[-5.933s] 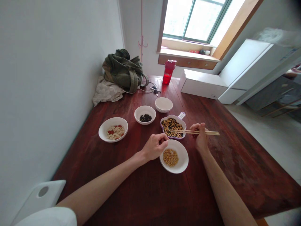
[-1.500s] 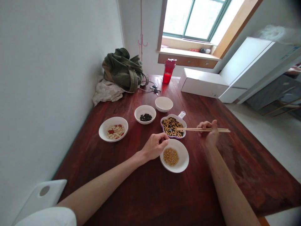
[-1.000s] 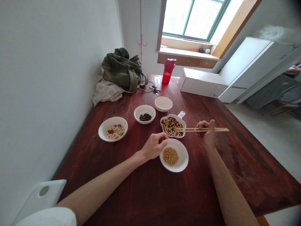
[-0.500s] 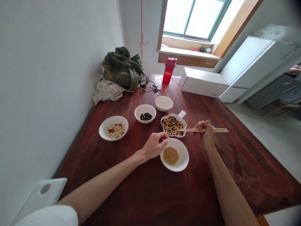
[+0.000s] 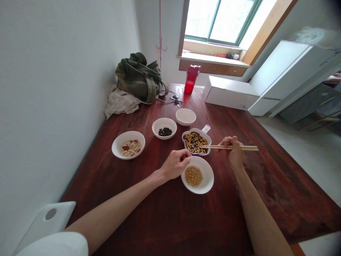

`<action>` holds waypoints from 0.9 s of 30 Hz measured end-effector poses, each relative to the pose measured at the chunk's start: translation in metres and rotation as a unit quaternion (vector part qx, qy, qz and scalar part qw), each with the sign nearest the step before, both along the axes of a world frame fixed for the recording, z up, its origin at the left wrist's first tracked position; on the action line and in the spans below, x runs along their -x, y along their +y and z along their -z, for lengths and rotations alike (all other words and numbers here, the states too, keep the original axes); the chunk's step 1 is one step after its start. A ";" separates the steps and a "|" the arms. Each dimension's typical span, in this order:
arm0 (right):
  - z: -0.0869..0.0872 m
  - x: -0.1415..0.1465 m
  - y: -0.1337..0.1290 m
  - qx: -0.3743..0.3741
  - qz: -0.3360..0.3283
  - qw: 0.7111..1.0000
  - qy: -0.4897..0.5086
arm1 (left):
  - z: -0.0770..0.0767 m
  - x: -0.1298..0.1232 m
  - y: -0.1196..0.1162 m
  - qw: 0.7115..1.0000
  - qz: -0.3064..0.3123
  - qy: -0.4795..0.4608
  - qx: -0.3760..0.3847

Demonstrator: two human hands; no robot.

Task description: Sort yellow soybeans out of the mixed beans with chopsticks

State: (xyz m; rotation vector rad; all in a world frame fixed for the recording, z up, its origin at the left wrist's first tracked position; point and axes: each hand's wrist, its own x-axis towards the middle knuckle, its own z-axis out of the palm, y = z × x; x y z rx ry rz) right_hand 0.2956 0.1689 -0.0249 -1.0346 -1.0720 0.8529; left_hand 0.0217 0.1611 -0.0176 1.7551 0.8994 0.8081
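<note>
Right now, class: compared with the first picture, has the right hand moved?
Yes, rightward: the right hand sits farther from the purple-rimmed bean dish.

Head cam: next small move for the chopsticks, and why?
Probably lower the chopsticks in the right hand into the mixed beans in the purple dish and pinch one soybean. Their tips already sit over the mix, and the white bowl beside the left hand appears to hold only soybeans.
</note>
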 end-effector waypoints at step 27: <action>-0.016 0.001 -0.003 -0.007 -0.052 0.990 0.134 | 0.002 0.001 0.000 1.000 0.002 -0.002 0.002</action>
